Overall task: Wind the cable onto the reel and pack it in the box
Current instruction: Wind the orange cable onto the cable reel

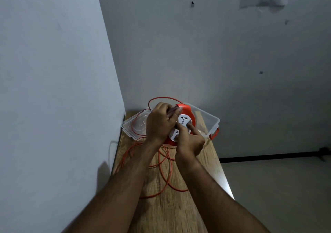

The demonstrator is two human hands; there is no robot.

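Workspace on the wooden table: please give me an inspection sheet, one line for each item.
Surface: narrow wooden table set in a wall corner.
Job's things: orange reel with a white socket face, held up over the table; clear box open behind it; clear lid lying at the left of the box.
Clutter: nothing seen.
Grippers: left hand grips the reel from above, right hand holds its lower side with a finger on the socket face.
Cables: orange cable lies mostly unwound in loose loops on the table; one loop rises over the lid.
Surroundings: pale walls; dark strip at the floor line on the right.
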